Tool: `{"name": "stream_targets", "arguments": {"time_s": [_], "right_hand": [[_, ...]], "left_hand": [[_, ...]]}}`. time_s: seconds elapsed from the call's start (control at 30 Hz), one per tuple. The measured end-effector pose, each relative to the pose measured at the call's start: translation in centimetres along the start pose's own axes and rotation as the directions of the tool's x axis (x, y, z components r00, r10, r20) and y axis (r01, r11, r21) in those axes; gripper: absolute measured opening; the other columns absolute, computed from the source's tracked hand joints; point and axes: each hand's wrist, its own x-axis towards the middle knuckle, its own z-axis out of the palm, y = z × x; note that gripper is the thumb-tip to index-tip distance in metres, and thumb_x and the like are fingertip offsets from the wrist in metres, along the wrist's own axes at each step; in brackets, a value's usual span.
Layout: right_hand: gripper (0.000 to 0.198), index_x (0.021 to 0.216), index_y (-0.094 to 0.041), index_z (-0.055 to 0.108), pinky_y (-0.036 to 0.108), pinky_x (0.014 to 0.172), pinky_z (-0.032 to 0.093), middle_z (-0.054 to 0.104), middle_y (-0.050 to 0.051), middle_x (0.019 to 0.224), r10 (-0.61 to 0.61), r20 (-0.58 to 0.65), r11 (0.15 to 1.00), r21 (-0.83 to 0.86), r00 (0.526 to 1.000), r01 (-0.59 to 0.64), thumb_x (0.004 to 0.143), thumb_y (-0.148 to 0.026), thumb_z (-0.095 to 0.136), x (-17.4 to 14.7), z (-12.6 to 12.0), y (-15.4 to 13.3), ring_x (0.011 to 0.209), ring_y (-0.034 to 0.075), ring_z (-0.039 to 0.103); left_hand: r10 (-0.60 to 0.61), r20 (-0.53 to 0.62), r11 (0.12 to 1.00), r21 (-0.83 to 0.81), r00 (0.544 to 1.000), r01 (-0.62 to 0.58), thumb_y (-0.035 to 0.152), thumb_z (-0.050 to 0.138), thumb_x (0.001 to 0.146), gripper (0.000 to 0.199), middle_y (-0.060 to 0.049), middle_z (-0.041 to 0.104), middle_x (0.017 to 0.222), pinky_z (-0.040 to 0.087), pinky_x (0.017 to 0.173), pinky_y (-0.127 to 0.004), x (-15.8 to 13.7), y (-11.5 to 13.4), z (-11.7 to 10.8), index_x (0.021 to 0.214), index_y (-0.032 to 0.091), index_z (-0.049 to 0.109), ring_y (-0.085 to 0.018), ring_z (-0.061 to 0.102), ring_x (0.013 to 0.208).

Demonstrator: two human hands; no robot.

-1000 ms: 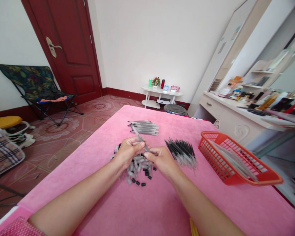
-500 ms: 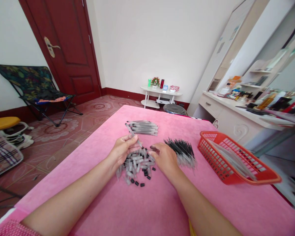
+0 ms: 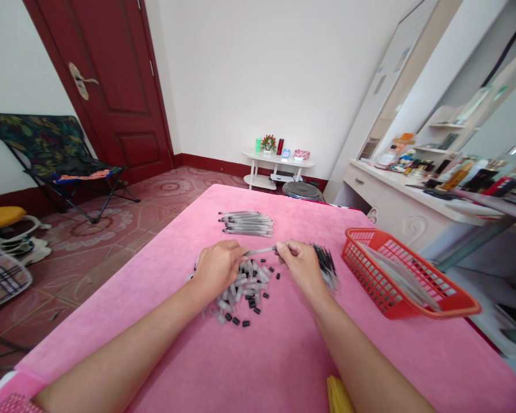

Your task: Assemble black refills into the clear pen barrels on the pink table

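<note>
Left sleeve (image 3: 17,404): pink, fine pale speckle, ends by table's (image 3: 189,367) near-left corner. Left forearm (image 3: 124,344) bare beyond it. Right forearm (image 3: 361,350) bare where visible. Left hand (image 3: 218,264), right hand (image 3: 301,265): bare.

a home, with dresser (image 3: 395,206) and folding chair (image 3: 38,143)

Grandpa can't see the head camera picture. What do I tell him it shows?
A person's left hand and right hand hold a slim grey pen between them over a pink cloth. Nearby are small clear and black pieces, a row of pens, thin dark sticks and a red basket.
</note>
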Motion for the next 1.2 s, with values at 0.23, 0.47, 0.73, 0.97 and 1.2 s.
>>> {"name": "stream_targets", "arguments": {"time_s": [0.23,0.47,0.73,0.97,1.2], "right_hand": [[0.014,0.066,-0.013,0.062,0.023,0.055,0.040,0.062,0.002,0.061,0.023,0.071,0.992,0.119,0.997,-0.032,0.069,-0.026,0.058,0.2,0.2,0.5,0.058,0.013,0.054],[0.022,0.063,-0.014,0.060,0.023,0.052,0.039,0.058,0.001,0.057,0.047,0.099,0.997,0.058,0.994,-0.053,0.073,-0.032,0.055,0.2,0.4,1.0,0.055,0.013,0.052],[0.017,0.078,-0.014,0.062,0.022,0.055,0.038,0.062,0.002,0.069,0.026,0.112,0.999,0.020,0.993,-0.029,0.069,-0.027,0.059,0.2,0.3,1.4,0.059,0.012,0.053],[0.017,0.079,-0.014,0.062,0.022,0.056,0.039,0.063,0.002,0.071,0.048,0.129,0.998,0.022,0.991,-0.051,0.065,-0.021,0.061,0.1,0.4,1.6,0.062,0.013,0.054],[0.016,0.063,-0.015,0.061,0.022,0.052,0.037,0.060,0.002,0.058,0.064,0.193,0.997,-0.047,0.979,-0.056,0.073,-0.024,0.053,0.0,0.4,2.0,0.055,0.012,0.052]], "left_hand": [[0.066,-0.029,0.992,0.110,0.997,-0.062,0.019,0.046,0.080,0.028,-0.004,0.068,0.087,0.039,0.068,-0.028,0.1,-0.9,-0.5,0.100,0.025,0.065,-0.019,0.059,0.081],[0.117,-0.026,0.978,0.178,0.993,-0.110,0.018,0.046,0.081,0.026,-0.002,0.068,0.086,0.041,0.068,-0.028,0.3,-1.2,-0.8,0.098,0.025,0.066,-0.018,0.058,0.083],[0.125,-0.008,0.975,0.184,0.992,-0.122,0.019,0.044,0.083,0.026,-0.002,0.067,0.086,0.042,0.069,-0.029,0.3,-1.2,-0.7,0.097,0.025,0.065,-0.018,0.057,0.084],[0.143,0.009,0.972,0.188,0.990,-0.143,0.015,0.046,0.080,0.028,-0.002,0.067,0.087,0.042,0.068,-0.029,0.2,-1.3,-0.6,0.097,0.025,0.065,-0.019,0.057,0.084],[0.148,0.020,0.972,0.180,0.989,-0.149,0.017,0.047,0.080,0.025,-0.002,0.067,0.087,0.042,0.068,-0.029,0.3,-1.2,-0.6,0.096,0.025,0.065,-0.019,0.056,0.083]]}}
